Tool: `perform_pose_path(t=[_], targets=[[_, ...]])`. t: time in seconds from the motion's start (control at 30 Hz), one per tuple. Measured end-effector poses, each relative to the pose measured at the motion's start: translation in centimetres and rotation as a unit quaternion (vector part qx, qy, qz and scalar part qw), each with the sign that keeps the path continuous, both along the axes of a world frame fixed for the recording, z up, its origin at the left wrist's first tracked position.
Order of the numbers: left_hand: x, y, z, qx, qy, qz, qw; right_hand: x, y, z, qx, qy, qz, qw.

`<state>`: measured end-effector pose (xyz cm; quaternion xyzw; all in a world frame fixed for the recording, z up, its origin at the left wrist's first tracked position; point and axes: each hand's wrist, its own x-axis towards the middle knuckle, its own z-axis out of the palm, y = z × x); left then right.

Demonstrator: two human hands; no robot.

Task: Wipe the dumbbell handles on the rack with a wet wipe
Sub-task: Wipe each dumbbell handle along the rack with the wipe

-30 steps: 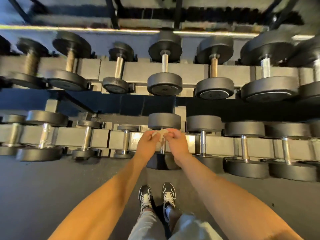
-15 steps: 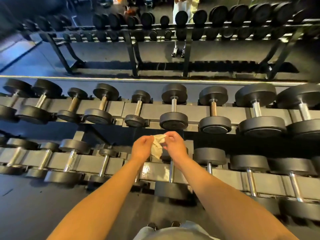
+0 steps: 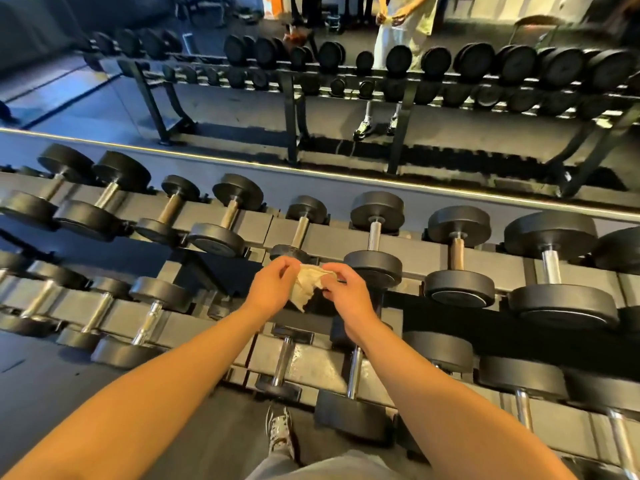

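From the head view, looking steeply down on a two-tier rack (image 3: 329, 237) loaded with black-ended dumbbells, chrome and brownish handles running front to back. Held in mid-air over the gap between the tiers, a crumpled pale wet wipe (image 3: 306, 284) stretched between both hands: left hand (image 3: 273, 287) with fingers curled in, pinching the wipe's left edge; right hand (image 3: 346, 289) likewise curled, pinching its right side. Just beyond the wipe on the upper tier, a small dumbbell (image 3: 299, 230), and beside it to the right a larger dumbbell (image 3: 375, 237). Below the forearms on the lower tier, two chrome handles (image 3: 282, 362). Near the bottom edge, a patterned shoe (image 3: 278, 431) on dark floor. Farther back, a second rack (image 3: 401, 133) of dumbbells, a standing person's legs (image 3: 367, 116) behind it.
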<state>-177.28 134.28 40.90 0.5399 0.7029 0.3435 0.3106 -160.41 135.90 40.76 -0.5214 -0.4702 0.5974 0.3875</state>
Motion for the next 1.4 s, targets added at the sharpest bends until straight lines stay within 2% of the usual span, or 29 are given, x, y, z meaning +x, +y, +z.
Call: perform_pose_path(t=[0.13, 0.23, 0.33, 0.43, 0.6, 0.67, 0.73, 0.8, 0.87, 1.0, 1.17, 1.27, 1.33, 1.4], targets=[[-3.4, 2.3, -1.0, -0.019, -0.102, -0.011, 0.995, -3.7, 2.8, -1.3, 0.006, -0.053, -0.004, 0.999], [-5.4, 4.0, -2.7, -0.057, -0.17, -0.015, 0.984, -6.2, 5.2, -2.2, -0.055, -0.009, -0.091, 0.994], [-6.8, 5.7, -4.5, -0.064, -0.163, -0.006, 0.985, -8.2, 6.9, -2.8, -0.085, 0.026, -0.141, 0.986], [-8.1, 8.1, -6.2, -0.048, -0.145, 0.013, 0.988, -10.3, 8.3, -4.2, -0.072, -0.011, -0.138, 0.988], [-8.0, 11.2, -7.9, -0.052, -0.209, -0.02, 0.976, -13.2, 10.4, -7.5, -0.088, -0.053, -0.104, 0.989], [-8.4, 12.2, -8.9, -0.052, -0.19, -0.012, 0.98, -13.8, 11.3, -8.7, -0.106, -0.074, -0.134, 0.982], [-9.4, 13.1, -10.1, -0.063, -0.132, -0.019, 0.989, -13.8, 12.2, -10.0, -0.111, -0.114, -0.188, 0.969], [-10.3, 13.6, -11.3, -0.08, -0.064, -0.065, 0.993, -13.3, 12.9, -11.1, -0.115, -0.155, -0.245, 0.95], [-10.9, 13.7, -12.2, -0.089, -0.023, -0.094, 0.991, -13.0, 13.4, -12.0, -0.135, -0.186, -0.259, 0.938], [-11.9, 13.2, -12.8, -0.093, -0.015, -0.103, 0.99, -14.3, 13.6, -12.1, -0.144, -0.193, -0.205, 0.949], [-12.3, 13.1, -12.6, -0.113, -0.067, -0.067, 0.989, -15.8, 13.2, -11.0, -0.074, -0.214, -0.176, 0.958], [-12.2, 13.0, -12.4, -0.115, -0.138, -0.059, 0.982, -17.0, 13.2, -10.5, -0.017, -0.21, -0.099, 0.972], [-12.1, 13.0, -12.1, -0.11, -0.183, -0.054, 0.976, -18.0, 13.2, -10.2, -0.019, -0.18, -0.03, 0.983], [-12.2, 13.4, -11.9, -0.102, -0.187, -0.056, 0.975, -18.4, 13.2, -10.3, -0.036, -0.156, -0.001, 0.987]])
